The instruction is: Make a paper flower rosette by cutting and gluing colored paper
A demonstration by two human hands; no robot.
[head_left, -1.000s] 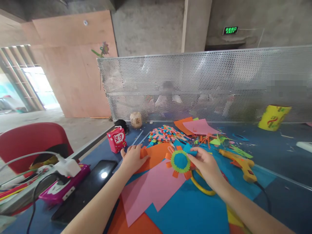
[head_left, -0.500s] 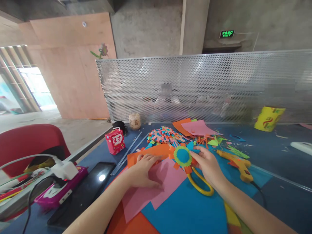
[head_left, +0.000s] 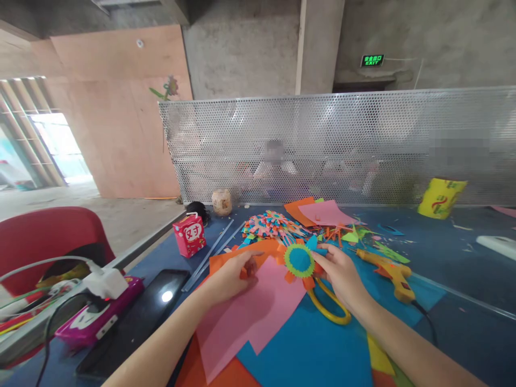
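- Flower [head_left: 299, 260], blue-centred with a green fringe, sits over the meeting edges of the pink sheet [head_left: 258, 317] and blue sheet [head_left: 314, 349], its side pinched by the right hand [head_left: 338, 269].
- The left hand [head_left: 234, 277] curls its fingers, seemingly around a small orange piece [head_left: 244, 273].
- A tight one-sided grip could bend or loosen petals.
- The glue gun [head_left: 389, 271] lies near the right hand; a sideways sweep could knock it or, if hot, burn.
- Half a second earlier, the left fingers stretch flatter over the pink sheet; the right hand's grip looks unchanged.
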